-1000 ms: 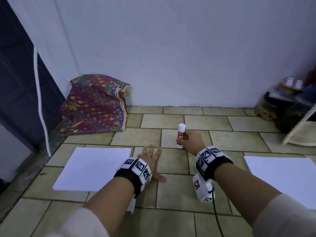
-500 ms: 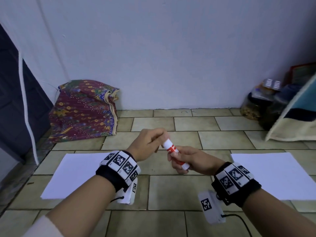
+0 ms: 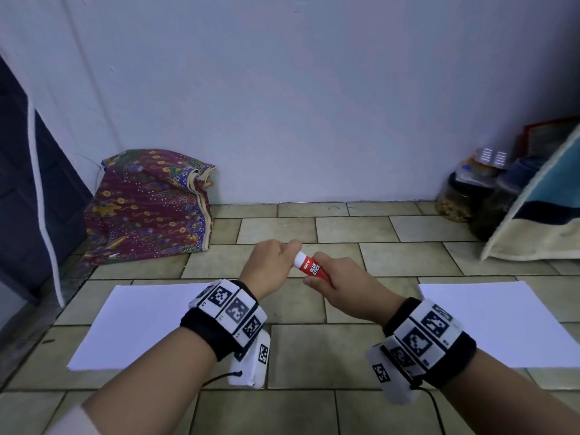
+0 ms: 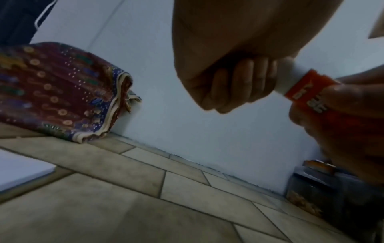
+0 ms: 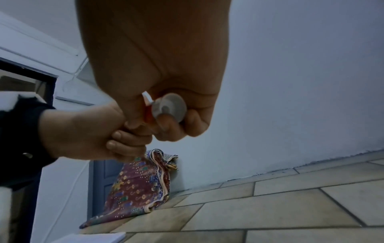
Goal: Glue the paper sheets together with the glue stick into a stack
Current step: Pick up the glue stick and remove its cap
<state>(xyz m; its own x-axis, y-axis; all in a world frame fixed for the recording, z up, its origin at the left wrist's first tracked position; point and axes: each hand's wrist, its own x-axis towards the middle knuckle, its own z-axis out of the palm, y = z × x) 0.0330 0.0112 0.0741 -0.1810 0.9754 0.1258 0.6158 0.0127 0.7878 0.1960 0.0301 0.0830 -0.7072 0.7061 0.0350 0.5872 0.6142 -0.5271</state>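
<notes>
A red glue stick (image 3: pixel 310 267) with a white cap is held in the air above the tiled floor, between two stacks of white paper. My right hand (image 3: pixel 332 282) grips its red body (image 4: pixel 307 92); its round base (image 5: pixel 169 107) shows in the right wrist view. My left hand (image 3: pixel 276 260) has its fingers (image 4: pixel 239 83) curled around the white cap end. One paper sheet (image 3: pixel 138 324) lies on the floor at the left, another paper sheet (image 3: pixel 502 321) at the right.
A folded patterned cloth (image 3: pixel 147 208) leans against the white wall at the back left. Jars (image 3: pixel 461 196) and a cushion (image 3: pixel 546 221) crowd the back right corner. A dark door (image 3: pixel 18 171) stands at the far left. Beige floor tiles (image 3: pixel 314 346) lie between the sheets.
My right hand lifted the glue stick from the floor and tilted it. My left hand left the floor and took hold of the cap end. The view has tilted up.
</notes>
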